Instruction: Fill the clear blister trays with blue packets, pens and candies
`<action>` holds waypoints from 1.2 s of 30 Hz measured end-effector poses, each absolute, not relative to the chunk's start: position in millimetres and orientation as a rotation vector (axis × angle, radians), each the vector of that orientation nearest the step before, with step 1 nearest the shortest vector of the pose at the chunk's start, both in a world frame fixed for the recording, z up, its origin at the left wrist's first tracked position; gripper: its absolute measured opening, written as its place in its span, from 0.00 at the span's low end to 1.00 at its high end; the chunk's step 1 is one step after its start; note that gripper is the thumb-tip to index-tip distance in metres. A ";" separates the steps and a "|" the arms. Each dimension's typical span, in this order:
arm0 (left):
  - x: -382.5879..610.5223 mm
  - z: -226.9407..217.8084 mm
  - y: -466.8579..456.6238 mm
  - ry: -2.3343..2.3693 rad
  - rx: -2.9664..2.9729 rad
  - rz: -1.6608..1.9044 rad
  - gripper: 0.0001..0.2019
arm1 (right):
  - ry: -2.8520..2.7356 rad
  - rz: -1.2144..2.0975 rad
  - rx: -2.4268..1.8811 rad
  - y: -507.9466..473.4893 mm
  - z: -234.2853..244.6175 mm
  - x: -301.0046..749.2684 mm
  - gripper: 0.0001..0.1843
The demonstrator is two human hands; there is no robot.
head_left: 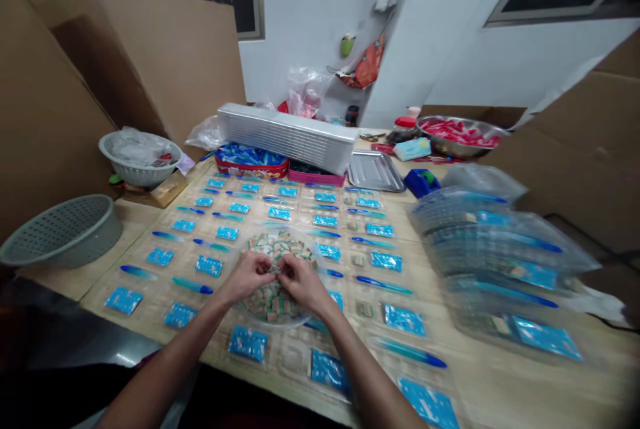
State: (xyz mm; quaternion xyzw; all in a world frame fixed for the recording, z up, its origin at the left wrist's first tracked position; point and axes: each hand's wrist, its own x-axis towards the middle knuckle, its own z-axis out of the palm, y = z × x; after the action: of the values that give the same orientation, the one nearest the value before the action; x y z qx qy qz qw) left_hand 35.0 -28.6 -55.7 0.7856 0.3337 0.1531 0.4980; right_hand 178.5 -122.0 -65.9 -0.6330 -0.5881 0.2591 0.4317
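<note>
The left hand (247,277) and right hand (303,282) meet, fingers curled closely together, over a round clear plastic bowl (310,242) heaped with small green-and-tan blocks (275,305); whether they grip any block cannot be told. The bowl sits on a pale wooden table (85,275), amid rows of flat blue packets (209,265).

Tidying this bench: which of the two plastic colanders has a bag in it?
The white colander at back left, resting on a flat box, holds crumpled clear plastic. The grey colander, tilted and lower down, shows no bag.
</note>
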 end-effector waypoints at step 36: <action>12.1 -60.2 -46.2 0.817 2.322 0.269 0.11 | -1.488 0.859 -1.650 -123.7 -74.3 158.5 0.09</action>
State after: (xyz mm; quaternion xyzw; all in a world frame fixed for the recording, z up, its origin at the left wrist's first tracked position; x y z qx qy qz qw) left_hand 12.1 -46.2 -60.2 0.8863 0.3119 0.1028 0.3266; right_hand 158.5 -123.7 -74.3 -0.6435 -0.5800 0.3349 0.3707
